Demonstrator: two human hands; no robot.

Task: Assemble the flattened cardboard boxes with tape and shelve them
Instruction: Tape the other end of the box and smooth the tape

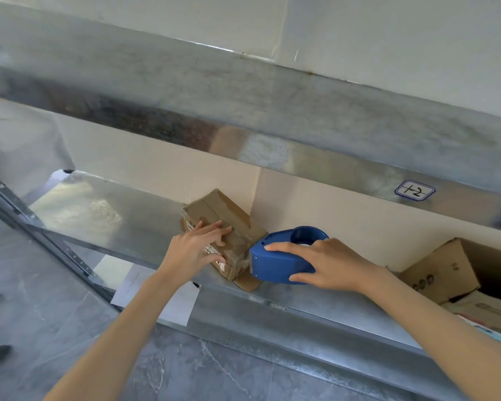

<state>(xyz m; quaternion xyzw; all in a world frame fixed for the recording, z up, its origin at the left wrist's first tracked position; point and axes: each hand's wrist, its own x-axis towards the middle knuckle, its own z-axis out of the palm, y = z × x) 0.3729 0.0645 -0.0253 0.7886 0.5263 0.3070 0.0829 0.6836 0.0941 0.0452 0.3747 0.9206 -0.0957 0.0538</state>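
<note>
A small brown cardboard box with old tape and labels stands on the metal shelf, near the front edge. My left hand lies on its near face, fingers over the top edge and thumb on the side. A blue tape dispenser touches the box's right end. My right hand grips the dispenser, fingers across its top and thumb underneath. One loose flap sticks out below the box.
An upper metal shelf with a "1-2" label runs overhead. An open cardboard box with more cardboard sits at the right of the lower shelf. White paper sheets hang below the shelf. A grey stone floor lies beneath.
</note>
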